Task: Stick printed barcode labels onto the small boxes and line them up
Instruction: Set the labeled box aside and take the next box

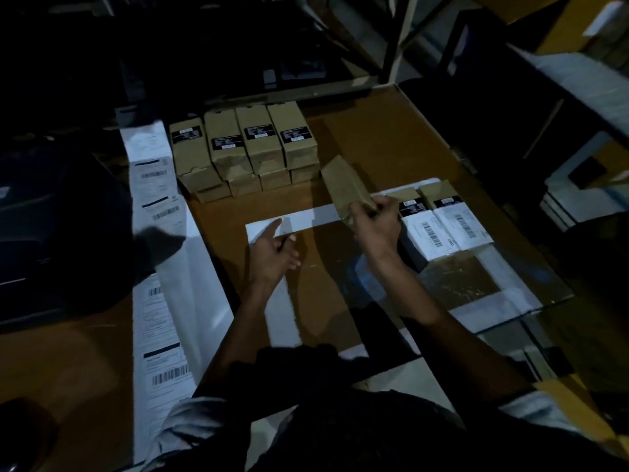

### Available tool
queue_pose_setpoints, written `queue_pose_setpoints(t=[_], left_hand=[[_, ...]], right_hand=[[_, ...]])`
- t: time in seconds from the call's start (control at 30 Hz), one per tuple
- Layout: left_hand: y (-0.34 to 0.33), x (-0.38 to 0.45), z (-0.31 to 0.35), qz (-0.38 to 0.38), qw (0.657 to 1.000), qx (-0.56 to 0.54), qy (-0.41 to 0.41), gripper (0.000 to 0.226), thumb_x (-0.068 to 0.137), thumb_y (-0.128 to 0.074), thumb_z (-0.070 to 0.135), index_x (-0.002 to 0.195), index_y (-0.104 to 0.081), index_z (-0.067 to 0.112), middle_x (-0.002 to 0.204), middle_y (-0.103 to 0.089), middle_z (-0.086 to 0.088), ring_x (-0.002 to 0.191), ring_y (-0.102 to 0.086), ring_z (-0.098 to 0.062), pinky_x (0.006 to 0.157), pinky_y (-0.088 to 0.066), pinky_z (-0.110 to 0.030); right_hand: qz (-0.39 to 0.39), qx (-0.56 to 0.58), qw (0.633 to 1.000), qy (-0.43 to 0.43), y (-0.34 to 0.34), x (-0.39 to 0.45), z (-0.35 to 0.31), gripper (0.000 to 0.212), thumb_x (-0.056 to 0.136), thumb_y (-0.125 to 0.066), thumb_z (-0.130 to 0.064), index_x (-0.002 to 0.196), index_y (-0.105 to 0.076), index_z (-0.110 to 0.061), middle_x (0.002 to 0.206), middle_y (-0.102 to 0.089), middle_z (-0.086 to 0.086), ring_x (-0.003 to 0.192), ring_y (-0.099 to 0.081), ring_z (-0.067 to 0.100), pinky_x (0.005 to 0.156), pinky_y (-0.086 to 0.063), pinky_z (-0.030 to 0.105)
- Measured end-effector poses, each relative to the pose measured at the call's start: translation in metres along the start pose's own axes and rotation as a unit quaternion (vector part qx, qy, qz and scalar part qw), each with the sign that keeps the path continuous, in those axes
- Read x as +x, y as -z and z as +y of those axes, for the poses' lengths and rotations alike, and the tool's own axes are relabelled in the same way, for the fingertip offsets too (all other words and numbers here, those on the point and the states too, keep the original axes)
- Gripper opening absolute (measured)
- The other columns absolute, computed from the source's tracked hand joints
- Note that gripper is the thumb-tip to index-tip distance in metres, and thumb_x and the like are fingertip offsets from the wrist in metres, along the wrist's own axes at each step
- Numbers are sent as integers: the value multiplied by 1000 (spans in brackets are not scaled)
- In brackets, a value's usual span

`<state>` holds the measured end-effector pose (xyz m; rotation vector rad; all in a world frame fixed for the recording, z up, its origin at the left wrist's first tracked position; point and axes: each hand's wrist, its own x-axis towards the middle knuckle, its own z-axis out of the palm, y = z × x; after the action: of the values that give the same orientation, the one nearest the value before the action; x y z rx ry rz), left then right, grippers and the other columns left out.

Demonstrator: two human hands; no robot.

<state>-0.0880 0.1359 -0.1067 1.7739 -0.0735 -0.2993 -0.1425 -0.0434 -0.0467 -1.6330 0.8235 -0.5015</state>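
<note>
the right hand (pixel 374 219) has its fingers curled round the near end of a small brown box (pixel 345 190), tilted and lifted off the worktop (pixel 391 137) just past centre. the left hand (pixel 272 250) lies flat with straight fingers on a white strip (pixel 299 221) at about seven o'clock from the box, gripping nothing. two labelled boxes (pixel 439 221) sit side by side at three o'clock; the unlabelled stack (pixel 243 148) waits at eleven, the printed label roll (pixel 153 185) at nine. this looks like the fetch step: next the box wants setting down flat and a barcode label pressed on it, then moving beside the finished pair.
</note>
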Motion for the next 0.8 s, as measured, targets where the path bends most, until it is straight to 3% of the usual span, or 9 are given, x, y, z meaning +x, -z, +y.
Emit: queue_pose_setpoints(t=[0.1, 0.2, 0.33, 0.4, 0.5, 0.63, 0.7, 0.8], left_hand=[[0, -6, -3, 18, 999, -42, -1, 50, 99, -61, 16, 147, -45, 13, 88, -71, -17, 62, -68, -19, 57, -58, -27], [-1, -18, -5, 23, 998, -56, -20, 54, 97, -65, 19, 147, -45, 13, 107, -71, -10, 79, -71, -22, 67, -61, -33], [3, -30, 2, -2, 997, -79, -26, 60, 96, -65, 32, 150, -40, 24, 133, -61, -2, 117, -62, -19, 85, -60, -40], [7, -36, 6, -25, 996, -79, -33, 52, 99, -59, 39, 147, -45, 28, 139, -58, 1, 125, -56, -16, 96, -56, -42], [10, -45, 10, -53, 994, -77, -53, 38, 100, -56, 41, 135, -59, 26, 128, -66, 3, 119, -61, -15, 99, -54, -45], [11, -54, 9, -9, 998, -53, -42, 33, 99, -60, 29, 131, -62, 21, 121, -70, 0, 113, -65, -17, 92, -58, -40], [9, -58, 8, 15, 999, -33, -41, 32, 99, -62, 28, 129, -63, 20, 116, -70, 5, 109, -66, -14, 85, -59, -30], [4, -66, 6, 56, 997, -8, -52, 29, 99, -61, 24, 126, -66, 15, 106, -70, 9, 98, -66, -3, 74, -52, -11]], right_hand=[[-40, 87, 993, -71, 25, -30, -1, 42, 91, -66, -32, 123, -50, -11, 118, -63, 9, 99, -67, 24, 63, -60, 34], [-77, 180, 971, -140, 47, -61, -4, 40, 95, -63, -33, 129, -55, -14, 115, -67, 12, 99, -69, 26, 61, -58, 30], [-168, 184, 947, -201, 68, -83, 1, 30, 100, -51, -39, 118, -62, -18, 118, -68, 24, 92, -65, 31, 56, -50, 30], [-198, 181, 935, -233, 70, -87, 9, 35, 99, -49, -44, 119, -62, -19, 118, -68, 27, 91, -66, 32, 55, -48, 28], [-234, 181, 914, -279, 69, -90, 21, 43, 96, -50, -49, 125, -59, -17, 114, -67, 23, 82, -69, 29, 56, -49, 26], [-219, 187, 907, -307, 69, -93, 16, 46, 100, -44, -56, 113, -62, -16, 103, -67, 16, 78, -65, 23, 61, -50, 27], [-223, 159, 914, -299, 70, -88, 14, 56, 101, -38, -62, 112, -65, -15, 94, -71, 16, 73, -62, 19, 62, -51, 27], [-249, 42, 924, -287, 70, -78, 15, 77, 99, -23, -70, 115, -67, -8, 86, -75, 19, 62, -64, 19, 51, -51, 23]])
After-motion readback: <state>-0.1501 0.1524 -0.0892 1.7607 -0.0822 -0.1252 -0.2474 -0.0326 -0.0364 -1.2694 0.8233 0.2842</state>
